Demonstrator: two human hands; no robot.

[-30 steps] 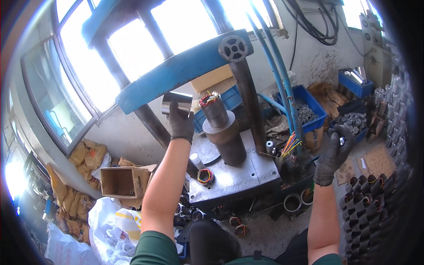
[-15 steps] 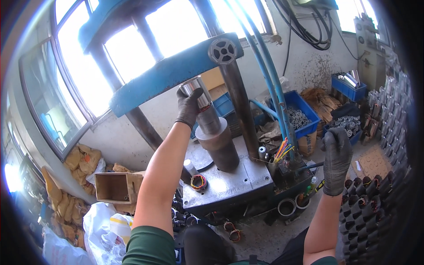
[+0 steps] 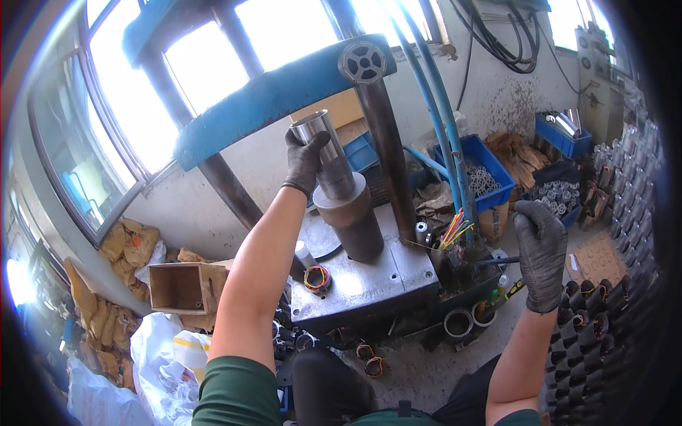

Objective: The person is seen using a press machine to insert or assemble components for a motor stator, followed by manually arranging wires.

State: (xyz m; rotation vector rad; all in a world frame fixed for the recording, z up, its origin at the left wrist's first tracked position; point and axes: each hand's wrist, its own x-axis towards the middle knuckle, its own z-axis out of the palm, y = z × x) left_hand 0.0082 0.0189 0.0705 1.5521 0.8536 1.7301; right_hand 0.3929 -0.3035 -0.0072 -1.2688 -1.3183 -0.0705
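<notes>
My left hand [image 3: 304, 160], in a dark glove, is wrapped round a shiny metal tube [image 3: 321, 135]. The tube stands nearly upright on the grey cylindrical post [image 3: 336, 179] of a blue press, and their contact is partly hidden. Below, a wider round collar [image 3: 341, 202] sits on a thick dark cylinder [image 3: 359, 238]. On the right, my right hand [image 3: 541, 248], also gloved, is closed with curled fingers beside a dark lever [image 3: 501, 260]. Whether it grips the lever cannot be seen. A ring with coloured wires [image 3: 317, 279] and a white cylinder [image 3: 305, 254] rest on the press bed [image 3: 362, 292].
The blue crossbeam [image 3: 284, 96] spans above the tube between dark columns [image 3: 387, 163]. Blue bins [image 3: 486, 199] of metal parts stand behind on the right. Stacked dark cylinders [image 3: 586, 348] line the right side. A wooden box [image 3: 177, 287] and plastic bags [image 3: 160, 348] lie left.
The coloured windings seen at the tube's lower end are no longer visible, and the tube looks better lined up with the post. The whole view has shifted slightly. My right hand stays closed.
</notes>
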